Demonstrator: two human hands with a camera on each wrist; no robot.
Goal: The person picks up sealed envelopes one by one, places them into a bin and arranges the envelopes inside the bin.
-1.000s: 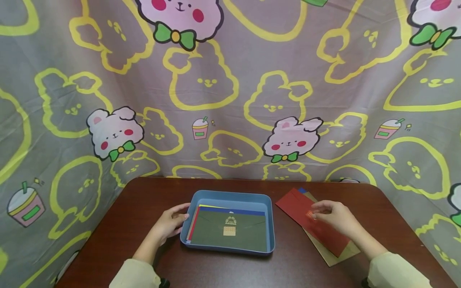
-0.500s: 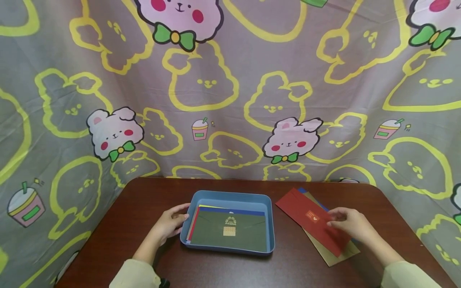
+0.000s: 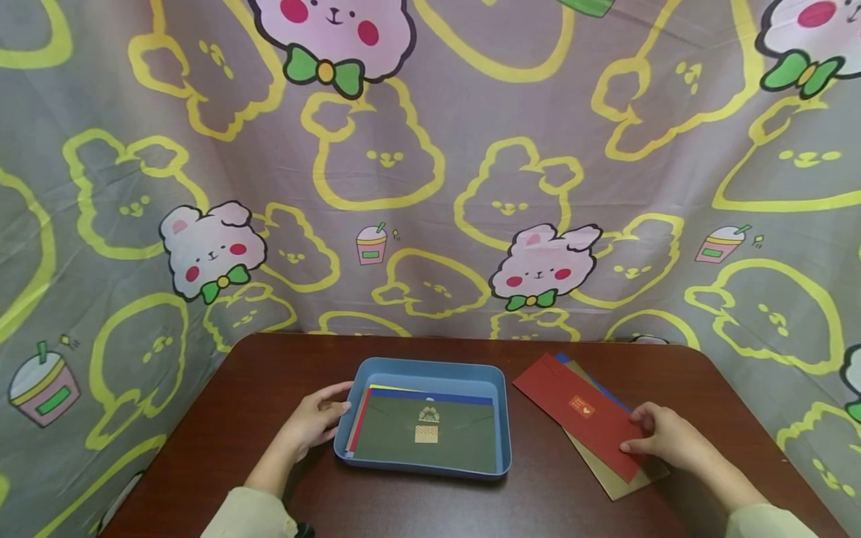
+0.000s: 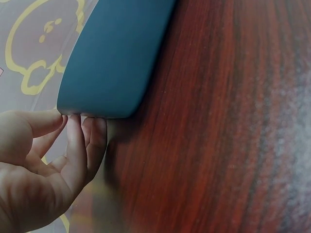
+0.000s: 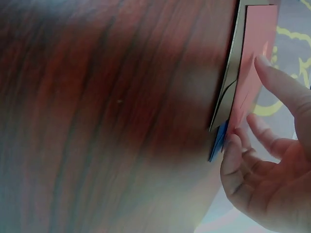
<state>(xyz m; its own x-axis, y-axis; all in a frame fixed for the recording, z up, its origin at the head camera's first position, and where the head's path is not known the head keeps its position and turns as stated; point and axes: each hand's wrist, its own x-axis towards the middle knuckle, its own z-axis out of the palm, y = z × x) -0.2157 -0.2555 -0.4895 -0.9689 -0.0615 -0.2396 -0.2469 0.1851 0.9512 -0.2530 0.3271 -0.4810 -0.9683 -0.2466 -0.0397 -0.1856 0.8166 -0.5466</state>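
A blue tray [image 3: 422, 472] holds a stack of envelopes, a dark green envelope [image 3: 464, 430] on top and blue, red and yellow edges showing beneath. My left hand [image 3: 312, 420] is at the tray's left end; in the left wrist view its fingertips [image 4: 74, 121] touch the outer wall. To the right lies a red envelope [image 3: 572, 415] with a small orange label, overlapping a tan envelope [image 3: 608, 478] and a blue envelope [image 3: 561, 358]. My right hand [image 3: 673, 437] is at the red envelope's right long edge, thumb over its face, fingers apart from the thumb along the edge.
The dark wooden table [image 3: 282, 366] reaches back to a patterned curtain [image 3: 430, 224]. Bare tabletop lies between the tray and the loose envelopes, and along the front.
My right hand has moved from the label in the middle of the red envelope toward its lower right edge, uncovering the label. The left hand and tray have stayed in place.
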